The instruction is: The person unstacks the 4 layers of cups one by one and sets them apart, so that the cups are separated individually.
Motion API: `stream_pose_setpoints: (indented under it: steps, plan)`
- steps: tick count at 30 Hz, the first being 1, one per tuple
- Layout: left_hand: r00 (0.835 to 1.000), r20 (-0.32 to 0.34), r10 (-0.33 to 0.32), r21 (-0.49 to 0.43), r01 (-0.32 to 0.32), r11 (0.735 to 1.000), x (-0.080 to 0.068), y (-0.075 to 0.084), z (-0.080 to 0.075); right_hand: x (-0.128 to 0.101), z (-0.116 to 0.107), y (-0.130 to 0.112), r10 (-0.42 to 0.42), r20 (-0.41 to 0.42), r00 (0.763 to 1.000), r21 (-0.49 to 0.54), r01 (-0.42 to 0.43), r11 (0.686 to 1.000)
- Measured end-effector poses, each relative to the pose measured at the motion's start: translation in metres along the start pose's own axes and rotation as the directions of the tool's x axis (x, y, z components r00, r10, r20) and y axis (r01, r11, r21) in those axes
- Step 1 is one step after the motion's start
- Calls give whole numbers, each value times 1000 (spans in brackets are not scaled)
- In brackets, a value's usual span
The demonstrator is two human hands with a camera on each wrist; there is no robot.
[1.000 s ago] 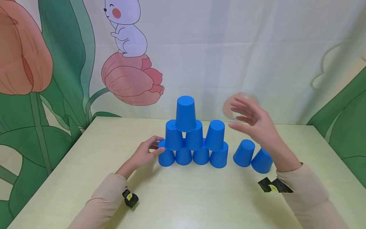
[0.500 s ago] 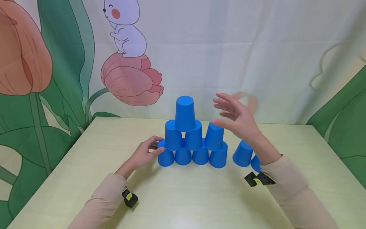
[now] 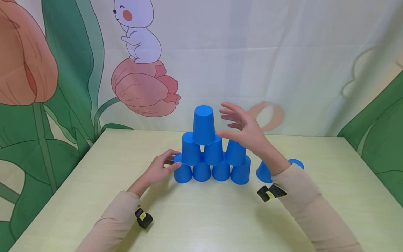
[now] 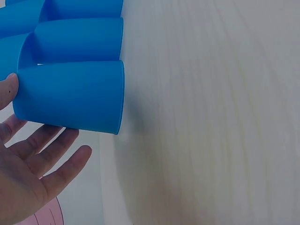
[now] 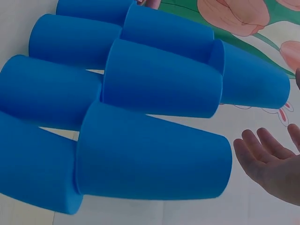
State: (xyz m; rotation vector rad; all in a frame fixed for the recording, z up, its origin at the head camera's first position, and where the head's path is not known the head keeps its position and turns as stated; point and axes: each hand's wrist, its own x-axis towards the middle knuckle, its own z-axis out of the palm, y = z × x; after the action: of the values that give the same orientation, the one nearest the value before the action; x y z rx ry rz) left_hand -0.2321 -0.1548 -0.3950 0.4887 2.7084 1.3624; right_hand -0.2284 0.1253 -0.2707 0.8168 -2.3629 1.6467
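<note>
A pyramid of inverted blue cups stands at the centre of the frame on a pale table: four cups in the bottom row, three above, one top cup at the peak. The left hand rests at the lower left of the pyramid, fingers loosely extended, thumb and fingertips touching the leftmost bottom cup without gripping it. The right hand hovers just right of the top cup, fingers spread and released, holding nothing. Two loose cups lie right of centre, partly hidden behind the right forearm. A flower-printed backdrop fills the upper frame.
</note>
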Motion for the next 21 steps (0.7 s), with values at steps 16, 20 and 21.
stream_pose_setpoints:
  steps: [16, 20, 21]
  plan:
    - [1000, 1, 0, -11, 0, 1000, 0, -1, 0, 13, 26, 5, 16, 35, 999, -42, -15, 999]
    - [1000, -1, 1, -12, -1, 1000, 0, -2, 0, 13, 30, 6, -5, 27, 1000, -32, 6, 999]
    - [1000, -2, 2, -10, -2, 1000, 0, -2, 0, 13, 31, 7, -12, 24, 1000, -32, 13, 999]
